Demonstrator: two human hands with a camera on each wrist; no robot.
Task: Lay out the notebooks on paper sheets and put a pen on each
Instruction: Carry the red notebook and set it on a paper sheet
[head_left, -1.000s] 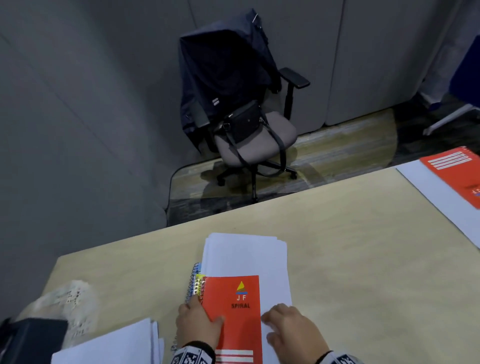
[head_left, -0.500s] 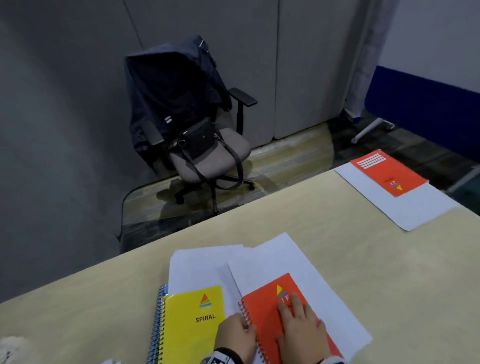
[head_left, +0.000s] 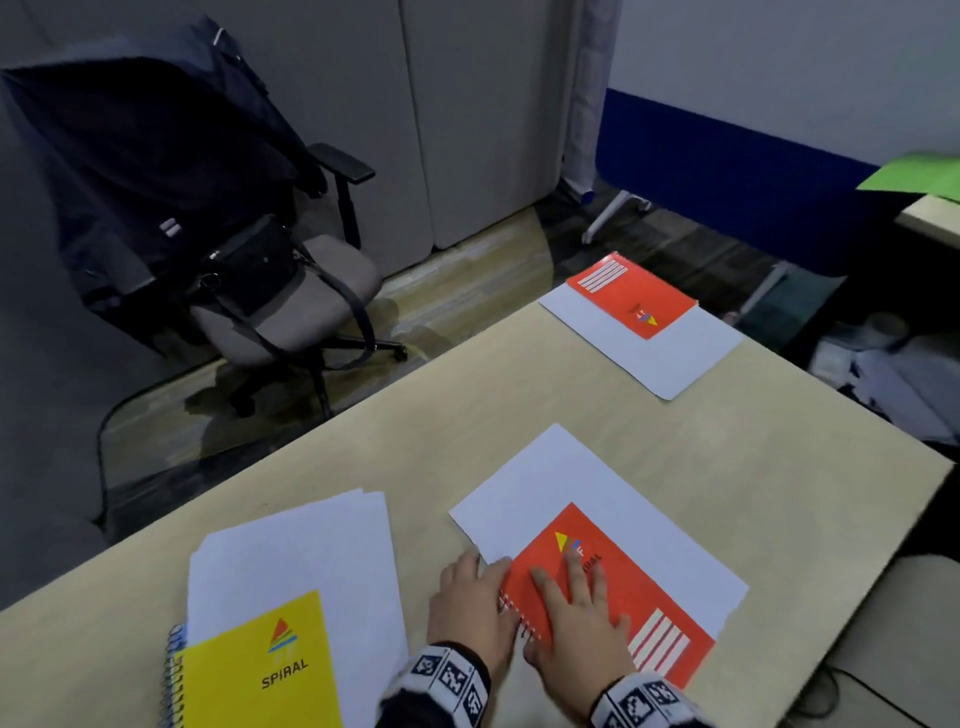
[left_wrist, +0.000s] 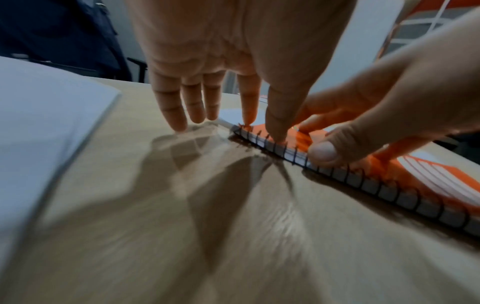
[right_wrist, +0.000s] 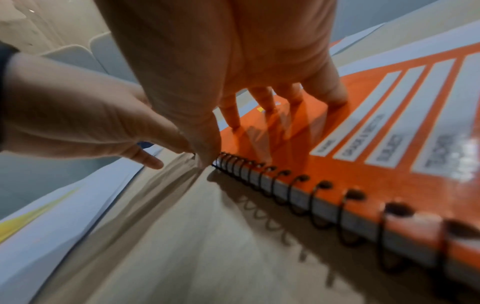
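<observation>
The orange spiral-bound notebook (head_left: 613, 592), on a white paper sheet (head_left: 571, 499) near the desk's (head_left: 675, 431) right edge, is best slid square under flat pressure; the right hand's (head_left: 582, 623) fingers are spread on its cover, the left hand's (head_left: 467, 608) straight fingers apparently touching its coil.

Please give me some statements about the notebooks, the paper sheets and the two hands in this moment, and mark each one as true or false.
1. The right hand lies flat on the near red notebook. True.
2. The far red notebook lies on bare table. False: it lies on a paper sheet.
3. A pen lies on the far red notebook. False: no pen shows on it.
4. The left hand touches the spiral edge of the near red notebook. True.
5. The yellow notebook lies right of the near red one. False: it lies to its left, on a paper stack.
</observation>
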